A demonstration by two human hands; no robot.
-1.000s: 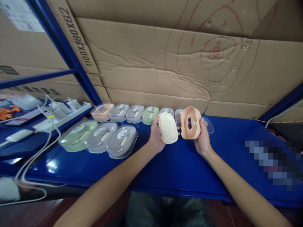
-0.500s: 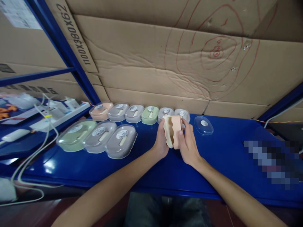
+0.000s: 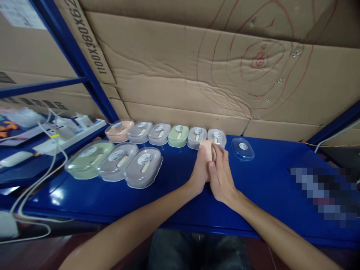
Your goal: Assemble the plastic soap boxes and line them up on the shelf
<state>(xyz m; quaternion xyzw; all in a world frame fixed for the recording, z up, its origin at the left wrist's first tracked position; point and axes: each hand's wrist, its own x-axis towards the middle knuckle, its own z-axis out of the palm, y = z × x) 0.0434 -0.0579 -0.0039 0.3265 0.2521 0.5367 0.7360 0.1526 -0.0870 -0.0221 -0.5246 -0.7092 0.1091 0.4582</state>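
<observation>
Above the blue table, a peach plastic soap box (image 3: pixel 207 147) stands on edge, pressed between both palms. Its broad faces and the cream wavy part are covered by the hands. My left hand (image 3: pixel 198 169) lies along its left side, closed against it. From the right, my right hand (image 3: pixel 222 171) grips it, thumb on the near edge and fingers curled over the far side. A loose clear lid (image 3: pixel 242 150) with a round sticker lies on the table to the right of the hands. Just behind the hands stands a grey lidded soap box (image 3: pixel 216 137).
Lidded boxes line the cardboard wall (image 3: pixel 157 90), including a green box (image 3: pixel 178 136) and a peach box (image 3: pixel 119 132). Front left, a larger-looking green box (image 3: pixel 89 160) sits beside two grey ones. White cables (image 3: pixel 42 180) hang at the left by a power strip (image 3: pixel 75 135). A pixelated patch covers the right.
My hands have pressed together around the soap box, closing the gap between the cream wavy part and the peach part. The box has turned more edge-on and the cream part is hidden.
</observation>
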